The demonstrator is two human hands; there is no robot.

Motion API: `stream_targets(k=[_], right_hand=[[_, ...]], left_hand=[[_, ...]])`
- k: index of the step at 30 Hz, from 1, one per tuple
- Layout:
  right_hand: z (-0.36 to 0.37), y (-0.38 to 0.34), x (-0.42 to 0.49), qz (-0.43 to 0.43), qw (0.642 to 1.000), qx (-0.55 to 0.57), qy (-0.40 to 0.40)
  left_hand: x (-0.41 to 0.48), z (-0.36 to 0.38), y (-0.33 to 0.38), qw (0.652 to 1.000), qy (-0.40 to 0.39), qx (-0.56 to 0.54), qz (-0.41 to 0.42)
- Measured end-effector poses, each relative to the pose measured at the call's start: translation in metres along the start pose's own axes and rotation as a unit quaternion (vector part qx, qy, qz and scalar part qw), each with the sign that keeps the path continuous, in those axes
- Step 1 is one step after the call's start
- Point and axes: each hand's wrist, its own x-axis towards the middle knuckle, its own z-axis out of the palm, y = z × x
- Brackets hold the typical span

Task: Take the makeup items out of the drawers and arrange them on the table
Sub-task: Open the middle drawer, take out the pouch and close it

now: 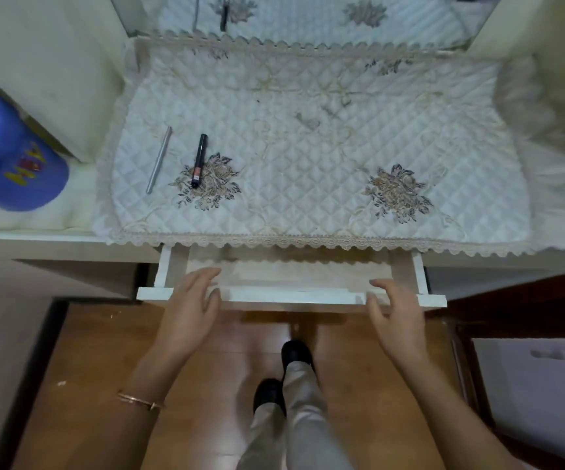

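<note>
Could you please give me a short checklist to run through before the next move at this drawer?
1. Drawer pulled out: ok, partly open.
2. Hands free: ok, left hand and right hand are open, holding nothing.
3. Makeup left inside: cannot tell; the visible strip looks bare, the rest is hidden.
4. Items taken out lie steady: ok, silver pencil and black tube lie flat, apart, on the quilted cloth.
5. Room for more: ok, free cloth right of the tube.

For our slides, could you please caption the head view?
Left hand and right hand at a half-open drawer; black tube and silver pencil lie on the quilted cover.
</note>
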Motion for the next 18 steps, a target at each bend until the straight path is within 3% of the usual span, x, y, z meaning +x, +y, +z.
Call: stream_targets(k=[2, 4, 18], right_hand=[[0.005, 0.002, 0.015, -0.009, 0.995, -0.071, -0.073], [0.010, 0.007, 0.019, -0.004, 0.985, -0.125, -0.118], [0.009, 0.023, -0.076, 0.050, 0.984, -0.133, -0.103]], left_hand=[[0.012, 0.004, -0.006, 0.994, -0.049, 0.097, 0.017], [0.015, 0.008, -0.010, 0.989, -0.078, 0.122, 0.005], [-0.069, 0.017, -0.028, 0.992, -0.089, 0.089, -0.007]])
